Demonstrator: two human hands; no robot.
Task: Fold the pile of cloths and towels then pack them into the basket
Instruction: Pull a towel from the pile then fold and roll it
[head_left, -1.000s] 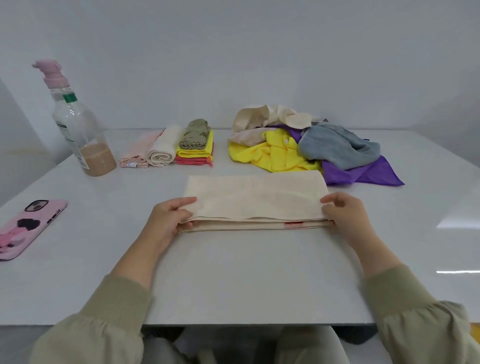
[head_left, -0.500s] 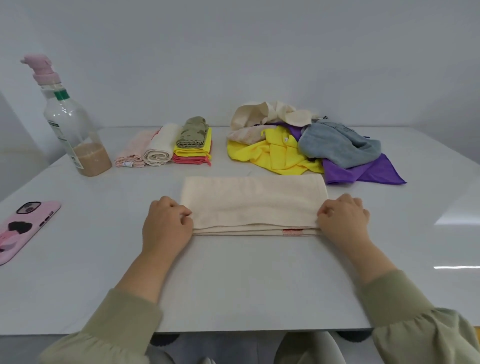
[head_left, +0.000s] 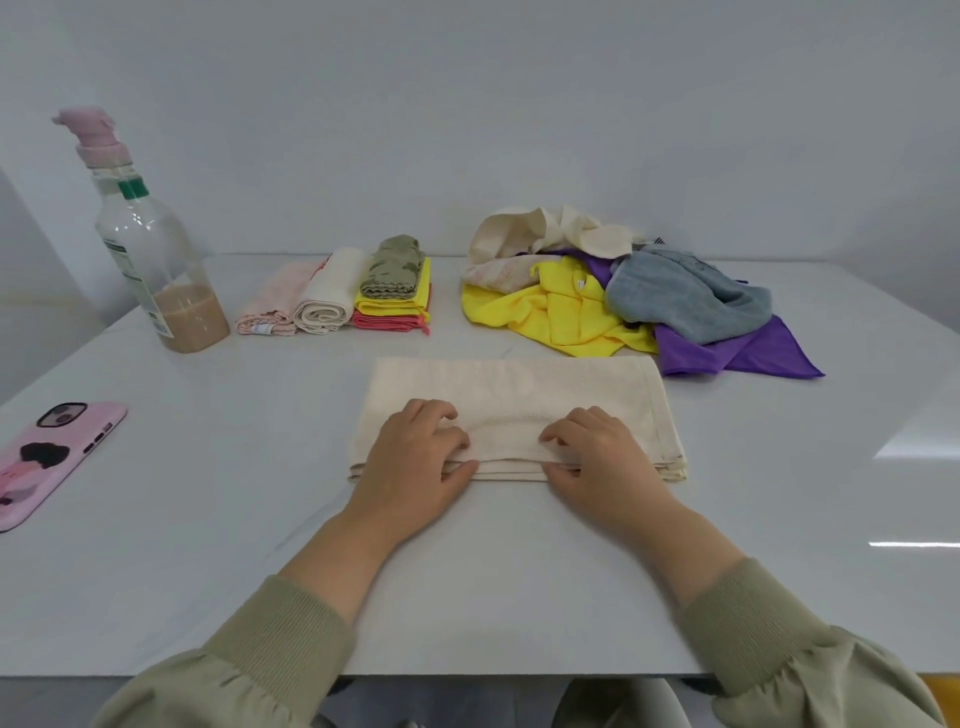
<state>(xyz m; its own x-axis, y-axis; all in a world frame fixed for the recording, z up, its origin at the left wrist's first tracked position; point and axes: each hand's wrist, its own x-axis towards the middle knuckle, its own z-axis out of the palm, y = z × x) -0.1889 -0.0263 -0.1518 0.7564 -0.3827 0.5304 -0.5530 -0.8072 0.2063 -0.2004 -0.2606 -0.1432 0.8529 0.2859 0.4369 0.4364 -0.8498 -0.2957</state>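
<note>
A cream towel (head_left: 519, 389), folded into a long strip, lies flat on the white table (head_left: 208, 519) in front of me. My left hand (head_left: 415, 462) grips its near edge left of the middle, fingers curled on top and thumb at the edge. My right hand (head_left: 597, 457) grips the same edge right of the middle in the same way. Behind the towel at the right is an unfolded pile: yellow cloth (head_left: 561, 317), grey towel (head_left: 680, 301), purple cloth (head_left: 743, 353), cream cloths (head_left: 540, 234). Folded cloths (head_left: 337, 296) sit in a row at the back left. No basket is in view.
A tall clear bottle (head_left: 150, 260) with a pink pump and brown liquid stands at the back left. A pink phone (head_left: 47, 457) lies near the table's left edge. The table's front edge runs just above my sleeves.
Both hands have moved inward from the towel's two ends to its middle and now hold the near edge close together.
</note>
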